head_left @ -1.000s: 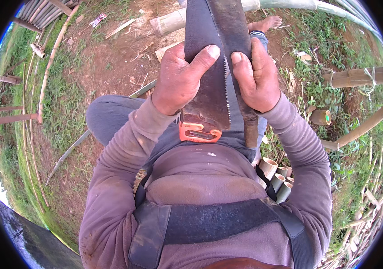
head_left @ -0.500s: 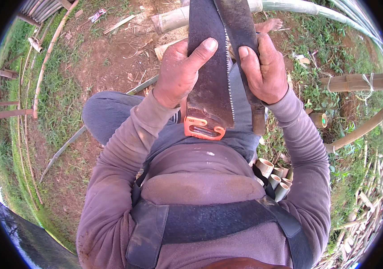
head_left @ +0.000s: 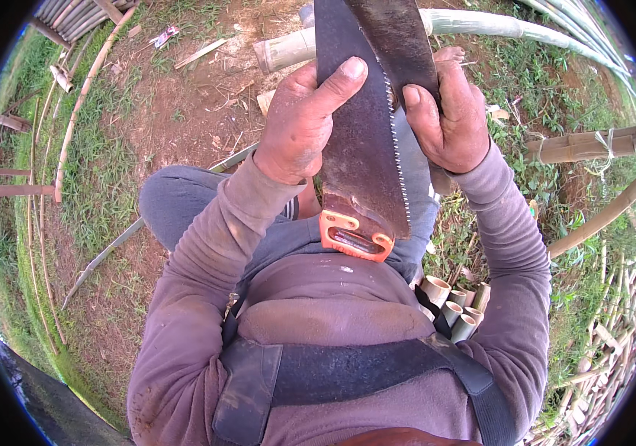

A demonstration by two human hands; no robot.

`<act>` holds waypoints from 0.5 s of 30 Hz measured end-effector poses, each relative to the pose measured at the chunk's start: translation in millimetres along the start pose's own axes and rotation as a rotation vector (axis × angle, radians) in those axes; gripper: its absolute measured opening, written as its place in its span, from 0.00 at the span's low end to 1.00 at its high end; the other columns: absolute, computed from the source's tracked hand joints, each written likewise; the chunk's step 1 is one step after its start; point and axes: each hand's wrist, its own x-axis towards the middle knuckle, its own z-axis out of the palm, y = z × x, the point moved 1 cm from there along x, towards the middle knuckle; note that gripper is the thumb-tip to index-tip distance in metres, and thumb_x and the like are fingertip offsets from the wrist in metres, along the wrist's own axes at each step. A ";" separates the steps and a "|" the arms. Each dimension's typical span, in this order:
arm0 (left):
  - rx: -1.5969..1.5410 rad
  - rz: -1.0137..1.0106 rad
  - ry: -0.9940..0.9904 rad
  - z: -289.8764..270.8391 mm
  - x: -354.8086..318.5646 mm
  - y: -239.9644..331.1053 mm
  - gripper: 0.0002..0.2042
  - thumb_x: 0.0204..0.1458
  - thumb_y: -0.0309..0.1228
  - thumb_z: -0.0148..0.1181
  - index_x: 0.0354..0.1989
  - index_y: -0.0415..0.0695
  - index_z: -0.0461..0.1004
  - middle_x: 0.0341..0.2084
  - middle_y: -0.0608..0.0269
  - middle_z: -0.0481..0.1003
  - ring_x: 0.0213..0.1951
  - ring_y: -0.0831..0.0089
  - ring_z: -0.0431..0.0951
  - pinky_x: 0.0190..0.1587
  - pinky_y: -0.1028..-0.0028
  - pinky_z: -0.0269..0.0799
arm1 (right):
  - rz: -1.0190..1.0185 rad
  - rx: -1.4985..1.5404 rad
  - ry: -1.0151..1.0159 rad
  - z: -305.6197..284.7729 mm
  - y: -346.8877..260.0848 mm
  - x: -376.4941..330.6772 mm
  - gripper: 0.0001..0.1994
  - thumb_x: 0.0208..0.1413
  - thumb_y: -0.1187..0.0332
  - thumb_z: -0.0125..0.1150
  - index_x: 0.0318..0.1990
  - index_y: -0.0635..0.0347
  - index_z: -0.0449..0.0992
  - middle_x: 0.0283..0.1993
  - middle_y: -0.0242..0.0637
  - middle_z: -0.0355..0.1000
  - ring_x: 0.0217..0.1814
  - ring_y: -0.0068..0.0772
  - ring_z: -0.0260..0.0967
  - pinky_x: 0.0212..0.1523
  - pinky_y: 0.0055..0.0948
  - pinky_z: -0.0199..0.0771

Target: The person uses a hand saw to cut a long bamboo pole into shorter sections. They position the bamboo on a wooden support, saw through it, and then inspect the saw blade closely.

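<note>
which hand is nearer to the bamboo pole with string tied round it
Right. The right hand, holding a dark blade, is left of the bamboo pole with a gap between; the left hand, holding the saw, is farther left, beyond the right hand.

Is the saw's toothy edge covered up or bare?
Bare lower down: the saw shows a row of teeth there. Higher up, the dark blade in the right hand seems to cover it.

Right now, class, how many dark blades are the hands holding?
2: the saw in the left hand, the second blade in the right hand. Both run past the top edge.
</note>
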 end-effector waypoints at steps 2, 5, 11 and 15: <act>-0.006 0.007 0.011 4.8 2.0 3.6 0.13 0.71 0.33 0.54 0.57 0.41 0.75 0.46 0.66 0.80 0.47 0.77 0.82 0.51 0.72 0.80 | 0.013 0.004 0.014 -4.6 -2.3 4.2 0.11 0.61 0.68 0.66 0.43 0.65 0.72 0.21 0.42 0.69 0.24 0.56 0.72 0.44 0.42 0.73; 0.011 0.004 0.037 3.9 5.1 4.7 0.12 0.71 0.33 0.54 0.56 0.42 0.76 0.46 0.66 0.81 0.47 0.78 0.82 0.51 0.72 0.79 | -0.048 -0.064 0.034 -9.9 0.9 9.5 0.11 0.62 0.67 0.65 0.45 0.64 0.72 0.21 0.41 0.70 0.25 0.56 0.72 0.50 0.48 0.71; 0.029 0.007 0.003 7.7 3.9 8.0 0.11 0.70 0.33 0.55 0.54 0.42 0.78 0.45 0.68 0.81 0.47 0.78 0.82 0.51 0.74 0.79 | -0.080 -0.099 0.026 -10.8 3.8 9.7 0.11 0.63 0.67 0.64 0.46 0.63 0.72 0.21 0.39 0.72 0.25 0.56 0.72 0.64 0.61 0.57; -0.002 0.005 -0.020 6.5 4.1 6.2 0.12 0.70 0.33 0.55 0.55 0.42 0.78 0.46 0.67 0.81 0.48 0.78 0.82 0.51 0.74 0.79 | -0.058 -0.090 0.011 -11.0 1.7 10.2 0.11 0.63 0.67 0.64 0.46 0.63 0.72 0.21 0.38 0.73 0.26 0.57 0.73 0.66 0.65 0.52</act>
